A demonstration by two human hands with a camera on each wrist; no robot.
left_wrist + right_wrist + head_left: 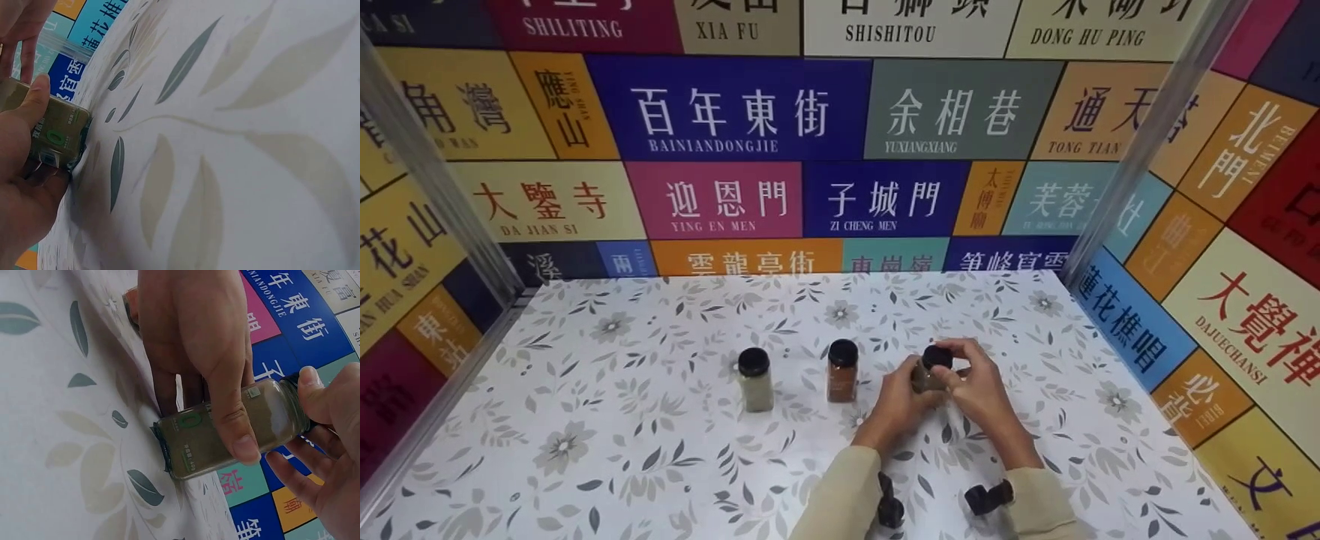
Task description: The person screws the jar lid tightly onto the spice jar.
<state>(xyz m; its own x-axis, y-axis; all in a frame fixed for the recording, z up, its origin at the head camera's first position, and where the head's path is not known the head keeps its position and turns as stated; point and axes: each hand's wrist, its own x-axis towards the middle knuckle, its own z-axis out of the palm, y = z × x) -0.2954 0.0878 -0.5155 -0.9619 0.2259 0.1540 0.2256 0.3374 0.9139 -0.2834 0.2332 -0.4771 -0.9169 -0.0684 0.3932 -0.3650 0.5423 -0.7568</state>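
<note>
My left hand (900, 401) grips the body of a glass spice jar (264, 410) with brownish-grey powder in it. In the right wrist view its thumb lies along the label side. My right hand (979, 382) holds the jar's black cap (937, 355) between thumb and fingers. The jar stands roughly upright, with its base at or just above the tablecloth; contact is unclear. To the left are a jar of reddish-brown powder (842, 375) and a jar of pale greenish powder (756, 390), both upright with black caps.
A white tablecloth (660, 330) with a grey leaf pattern covers the table. Panels with colourful lettered signs (727, 109) rise at the back and both sides. Dark wrist-camera mounts (990, 497) sit at both sleeves.
</note>
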